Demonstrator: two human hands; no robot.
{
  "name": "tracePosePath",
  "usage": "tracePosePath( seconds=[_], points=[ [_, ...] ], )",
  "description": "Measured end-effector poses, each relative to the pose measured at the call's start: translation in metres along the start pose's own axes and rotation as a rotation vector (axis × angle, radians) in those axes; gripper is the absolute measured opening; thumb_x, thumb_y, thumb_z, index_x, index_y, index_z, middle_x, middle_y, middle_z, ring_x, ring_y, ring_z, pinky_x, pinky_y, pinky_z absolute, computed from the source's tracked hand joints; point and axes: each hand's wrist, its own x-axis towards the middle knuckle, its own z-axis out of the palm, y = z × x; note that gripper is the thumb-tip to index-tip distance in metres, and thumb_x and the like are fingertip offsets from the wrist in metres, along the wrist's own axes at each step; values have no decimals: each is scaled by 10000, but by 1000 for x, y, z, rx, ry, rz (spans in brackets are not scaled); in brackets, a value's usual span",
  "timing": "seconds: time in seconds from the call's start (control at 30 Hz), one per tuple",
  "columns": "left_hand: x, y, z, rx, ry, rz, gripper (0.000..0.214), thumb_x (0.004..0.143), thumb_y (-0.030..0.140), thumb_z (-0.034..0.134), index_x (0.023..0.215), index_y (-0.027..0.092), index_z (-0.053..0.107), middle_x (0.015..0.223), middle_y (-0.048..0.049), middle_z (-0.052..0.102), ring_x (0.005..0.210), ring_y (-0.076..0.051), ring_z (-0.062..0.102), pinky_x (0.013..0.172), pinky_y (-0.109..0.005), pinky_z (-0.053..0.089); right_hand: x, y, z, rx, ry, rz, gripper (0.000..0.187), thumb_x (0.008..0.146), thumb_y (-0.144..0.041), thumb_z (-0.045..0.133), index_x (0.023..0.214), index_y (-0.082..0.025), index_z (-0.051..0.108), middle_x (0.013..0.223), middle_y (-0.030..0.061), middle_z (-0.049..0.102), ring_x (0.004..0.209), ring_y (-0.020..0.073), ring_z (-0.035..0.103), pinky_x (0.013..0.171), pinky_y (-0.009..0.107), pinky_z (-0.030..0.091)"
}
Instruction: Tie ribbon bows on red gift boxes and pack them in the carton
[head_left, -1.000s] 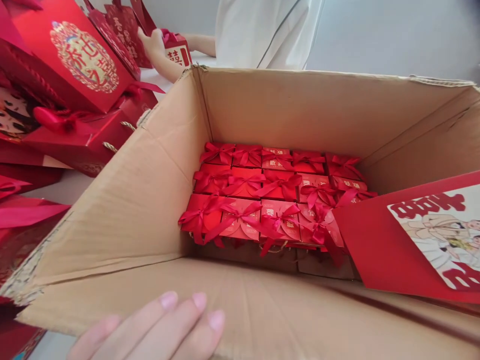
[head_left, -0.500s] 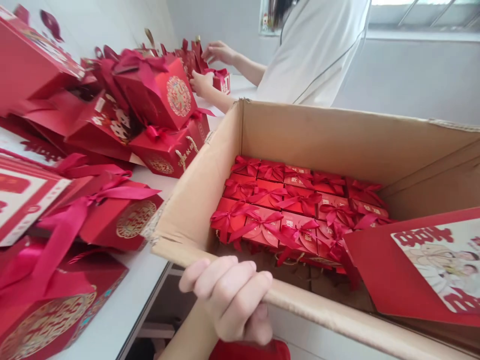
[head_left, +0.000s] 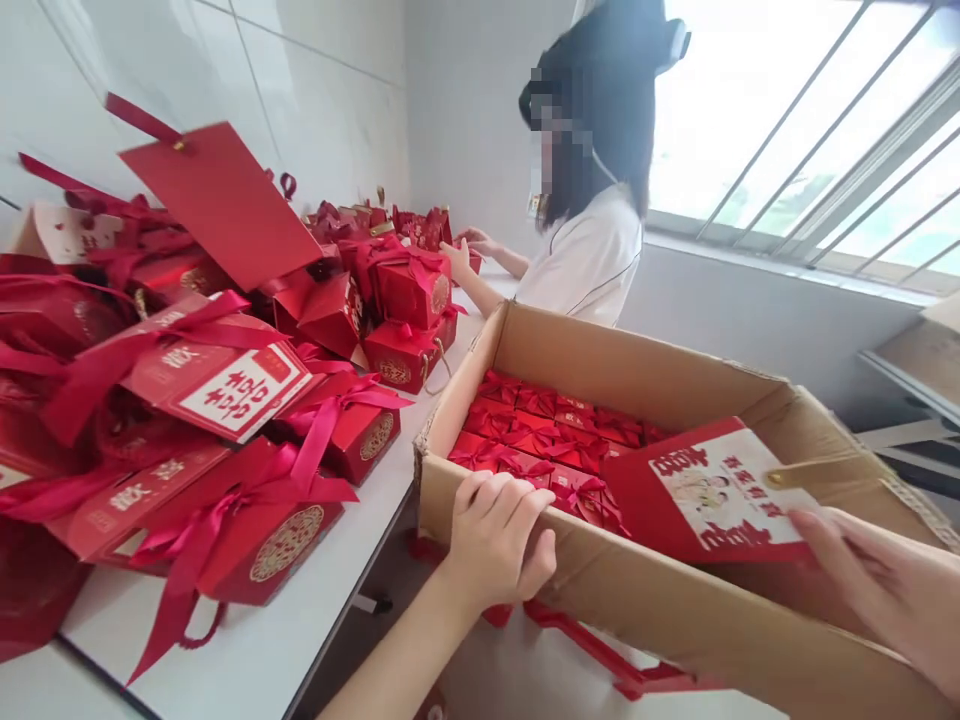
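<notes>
My left hand (head_left: pixel 501 545) is closed over the near wall of an open cardboard box (head_left: pixel 675 590), fingers inside and thumb outside. At the right, my right hand (head_left: pixel 885 585) pinches the edge of a red gift bag (head_left: pixel 675 475) with a printed white panel and a gold eyelet. Thumb on top, its other fingers are mostly hidden. The bag looks flat and lies tilted over the box's opening. Beneath it, rows of small red gift boxes (head_left: pixel 532 430) with ribbon bows fill part of the carton; the bag hides some of them.
On the white table (head_left: pixel 247 650) at left is a heap of red gift boxes (head_left: pixel 292 545) with loose ribbons. A co-worker (head_left: pixel 592 250) reaches toward the heap's far end. A red plastic frame (head_left: pixel 622 670) shows below the carton; a barred window (head_left: pixel 787 120) is behind.
My view has lifted and swung, showing the co-worker's head and the window. My right hand has come into view holding the gift bag. My left hand still grips the carton's wall.
</notes>
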Motion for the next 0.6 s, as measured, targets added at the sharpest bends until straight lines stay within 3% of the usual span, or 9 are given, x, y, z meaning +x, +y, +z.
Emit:
tracePosePath(
  seconds=[0.07, 0.13, 0.23, 0.3, 0.37, 0.47, 0.53, 0.6],
  points=[
    [7, 6, -14, -96, -136, -126, 298, 769, 257, 487, 1048, 184, 559, 942, -35, 664, 879, -190, 577, 872, -347, 320, 17, -32, -8, 48, 101, -249, 436, 935, -421, 381, 600, -229, 584, 493, 4, 619, 333, 121, 506, 370, 230, 371],
    [19, 8, -27, -195, -248, -252, 436, 793, 288, 524, 1208, 175, 459, 1139, -75, 610, 1046, -209, 549, 922, -357, 336, 34, -61, -12, 63, 190, -398, 366, 927, -297, 434, 603, -200, 574, 554, 5, 645, 401, 110, 551, 407, 219, 381],
    [46, 4, -41, -313, -319, -339, 688, 771, 375, 614, 1355, 197, 297, 1382, -126, 428, 1280, -257, 389, 1020, -414, 314, 58, -92, -13, 111, 201, -498, 246, 911, -255, 483, 729, -190, 636, 641, 18, 672, 530, 118, 598, 477, 218, 391],
    [66, -2, -45, -395, -314, -355, 768, 701, 410, 694, 1350, 228, 326, 1407, -116, 407, 1301, -287, 365, 1041, -441, 304, 70, -108, -12, 131, 167, -538, 256, 927, -285, 456, 780, -191, 644, 624, 19, 648, 542, 118, 572, 461, 222, 358],
    [81, -9, -47, -492, -309, -405, 610, 677, 394, 720, 1220, 235, 492, 1279, -83, 544, 1198, -279, 481, 986, -402, 370, 80, -120, -11, 160, 149, -571, 281, 939, -313, 431, 784, -190, 632, 604, 17, 621, 551, 120, 551, 445, 223, 328],
    [89, -22, -49, -641, -282, -574, 251, 695, 377, 705, 852, 195, 633, 862, -25, 675, 817, -192, 620, 733, -282, 464, 88, -131, -8, 311, 122, -542, 266, 941, -356, 421, 837, -193, 604, 674, 27, 639, 601, 130, 568, 480, 224, 379],
    [86, -31, -50, -739, -198, -709, 248, 672, 389, 722, 742, 179, 610, 677, 10, 629, 633, -136, 577, 606, -237, 442, 90, -132, -2, 467, 52, -433, 264, 925, -417, 432, 1002, -201, 562, 800, 48, 656, 678, 148, 605, 542, 245, 462],
    [80, -39, -50, -871, -44, -828, 287, 640, 393, 747, 745, 178, 589, 635, 32, 599, 585, -108, 547, 580, -218, 441, 89, -129, 6, 570, -55, -311, 453, 863, -506, 500, 1200, -208, 449, 986, 92, 626, 836, 198, 632, 605, 291, 527]
  ],
)
